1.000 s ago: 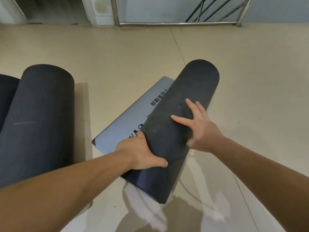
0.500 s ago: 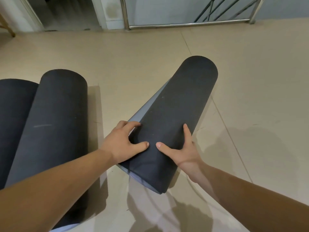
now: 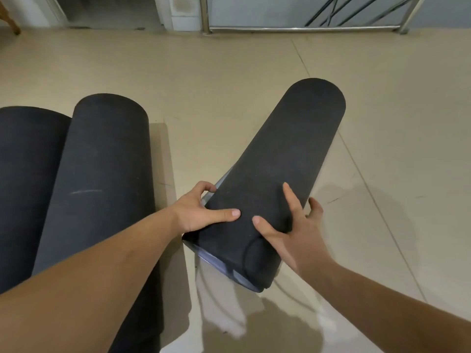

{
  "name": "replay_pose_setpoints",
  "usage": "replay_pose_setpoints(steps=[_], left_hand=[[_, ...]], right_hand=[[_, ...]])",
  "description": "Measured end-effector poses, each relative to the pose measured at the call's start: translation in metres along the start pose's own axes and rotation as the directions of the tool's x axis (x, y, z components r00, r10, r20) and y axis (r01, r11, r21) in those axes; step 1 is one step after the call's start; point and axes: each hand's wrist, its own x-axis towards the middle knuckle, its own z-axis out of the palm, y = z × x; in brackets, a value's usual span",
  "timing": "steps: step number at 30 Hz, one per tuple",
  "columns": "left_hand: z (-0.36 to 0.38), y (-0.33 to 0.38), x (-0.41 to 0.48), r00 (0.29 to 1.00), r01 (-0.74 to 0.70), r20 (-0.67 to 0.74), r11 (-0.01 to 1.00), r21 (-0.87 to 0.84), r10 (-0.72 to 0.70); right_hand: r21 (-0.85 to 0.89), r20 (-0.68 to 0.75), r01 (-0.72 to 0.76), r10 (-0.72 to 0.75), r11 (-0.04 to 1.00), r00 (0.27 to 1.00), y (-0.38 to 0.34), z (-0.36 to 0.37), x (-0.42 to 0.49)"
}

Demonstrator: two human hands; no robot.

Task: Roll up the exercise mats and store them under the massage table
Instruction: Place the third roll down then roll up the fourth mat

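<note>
A dark exercise mat (image 3: 277,159), rolled into a thick tube, lies slanted on the beige floor, its near end towards me. A thin grey edge of its last flap shows along the left side. My left hand (image 3: 201,208) clasps the roll's left side, thumb across the top. My right hand (image 3: 293,230) clasps the right side near the end, with fingers spread and curled round it. Two other rolled dark mats (image 3: 102,174) (image 3: 25,174) lie side by side at the left, partly hidden by my left forearm.
A metal railing (image 3: 300,28) runs along the far wall. A white door frame (image 3: 182,12) stands to its left, and a wooden leg (image 3: 10,21) shows at the top left corner. Bare tiled floor (image 3: 395,123) surrounds the mat.
The grey unrolled flap has been rolled in and is almost gone. Both hands slid towards the near end, and my right hand moved from the top to the roll's right side.
</note>
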Motion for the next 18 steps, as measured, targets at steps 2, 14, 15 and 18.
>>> replay_pose_setpoints(steps=[2,14,15,18], left_hand=[[0.002,-0.011,0.007,0.999,0.035,0.039,0.999,-0.036,-0.033],[0.005,-0.032,0.015,0.997,0.060,0.062,0.988,-0.142,-0.052],[0.007,-0.032,0.012,0.997,0.065,0.052,0.985,-0.158,-0.057],[0.021,-0.033,0.000,0.997,0.071,0.021,0.978,-0.197,-0.068]], right_hand=[[0.129,0.086,-0.095,0.084,0.987,0.993,0.006,0.007,-0.012],[0.052,0.075,-0.121,0.117,0.991,0.990,-0.008,0.016,0.000],[0.032,0.099,-0.110,0.106,0.993,0.989,-0.010,0.011,0.003],[-0.034,0.180,-0.076,0.080,0.997,0.980,-0.019,-0.006,0.018]])
